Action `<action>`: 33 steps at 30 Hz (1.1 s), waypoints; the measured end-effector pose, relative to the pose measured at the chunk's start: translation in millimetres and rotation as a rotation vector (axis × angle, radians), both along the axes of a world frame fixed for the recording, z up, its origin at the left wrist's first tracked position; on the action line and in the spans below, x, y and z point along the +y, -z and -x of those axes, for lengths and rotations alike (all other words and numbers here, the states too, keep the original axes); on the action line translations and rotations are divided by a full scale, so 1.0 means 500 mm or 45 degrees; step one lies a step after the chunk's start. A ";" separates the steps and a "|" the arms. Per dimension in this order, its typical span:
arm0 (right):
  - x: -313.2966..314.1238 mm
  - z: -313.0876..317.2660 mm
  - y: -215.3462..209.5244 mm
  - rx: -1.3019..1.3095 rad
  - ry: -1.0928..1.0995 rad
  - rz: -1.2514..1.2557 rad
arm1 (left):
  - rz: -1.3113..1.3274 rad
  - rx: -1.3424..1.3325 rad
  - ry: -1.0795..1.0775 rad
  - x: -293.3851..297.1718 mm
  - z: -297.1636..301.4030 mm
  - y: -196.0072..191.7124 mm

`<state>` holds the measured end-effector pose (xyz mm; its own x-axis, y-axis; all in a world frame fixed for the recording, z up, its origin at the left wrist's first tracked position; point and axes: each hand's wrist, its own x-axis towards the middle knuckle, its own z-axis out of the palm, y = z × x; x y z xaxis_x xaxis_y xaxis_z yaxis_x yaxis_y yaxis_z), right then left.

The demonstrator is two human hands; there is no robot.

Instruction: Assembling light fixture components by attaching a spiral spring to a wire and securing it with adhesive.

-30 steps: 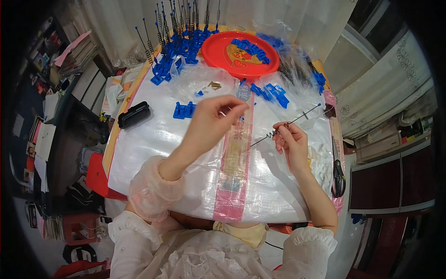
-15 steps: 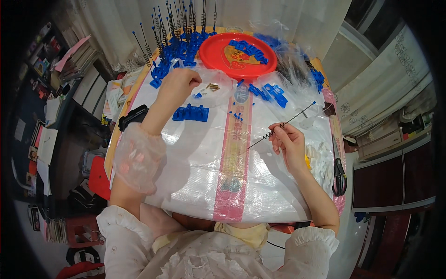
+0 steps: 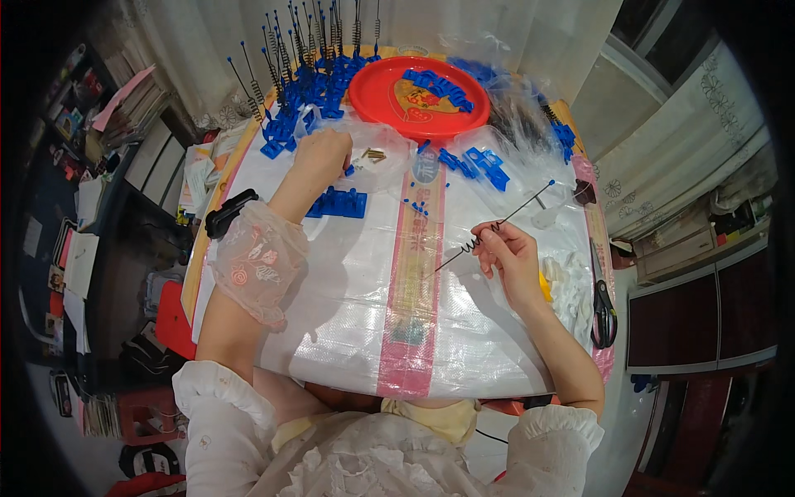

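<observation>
My right hand (image 3: 507, 253) pinches a thin black wire rod with a coiled spring section (image 3: 472, 244). The rod slants up to the right and ends in a small blue tip (image 3: 552, 182). My left hand (image 3: 325, 154) is closed with its fingers pointing down, right above a small blue plastic piece (image 3: 349, 171). What its fingertips hold, if anything, is hidden. Beside them, several brass-coloured pins (image 3: 374, 154) lie on clear plastic. Just nearer me stands a row of joined blue blocks (image 3: 338, 204), and tiny blue caps (image 3: 419, 208) are scattered at the table's middle.
At the far left, several spring rods stand upright in blue bases (image 3: 310, 91). A red plate (image 3: 373, 103) holds blue parts. Loose blue pieces (image 3: 489, 168) lie by clear bags. Black scissors (image 3: 604, 319) rest at the right edge, a black object (image 3: 232, 213) at the left.
My left hand has come down and toward me, reaching the small blue piece beside the pins. My right hand still holds the spring rod in nearly the same place.
</observation>
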<state>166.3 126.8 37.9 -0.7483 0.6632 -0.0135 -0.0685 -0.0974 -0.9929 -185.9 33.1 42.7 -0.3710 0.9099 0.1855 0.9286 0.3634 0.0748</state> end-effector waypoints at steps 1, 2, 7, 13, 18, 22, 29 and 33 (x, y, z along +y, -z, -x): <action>0.000 0.001 0.000 -0.007 -0.001 0.000 | -0.008 0.005 -0.008 -0.002 -0.001 0.004; 0.000 0.001 0.000 -0.007 -0.004 -0.001 | -0.017 0.009 -0.014 -0.002 -0.002 0.007; 0.000 0.003 0.003 0.004 -0.016 -0.005 | -0.003 0.024 0.029 -0.007 0.007 0.019; -0.001 0.005 0.002 0.021 0.002 -0.007 | -0.275 -0.083 0.123 -0.026 -0.010 -0.031; -0.003 -0.004 -0.006 0.089 0.090 -0.095 | -0.558 -0.727 0.381 -0.070 -0.127 -0.120; -0.017 -0.005 -0.018 0.156 0.152 -0.243 | -0.449 -1.560 0.381 -0.119 -0.203 -0.070; -0.036 -0.014 -0.037 0.362 0.218 -0.305 | -0.333 -2.390 0.097 -0.154 -0.294 0.013; -0.037 -0.019 -0.033 0.381 0.180 -0.329 | -0.289 -2.515 0.121 -0.141 -0.318 0.027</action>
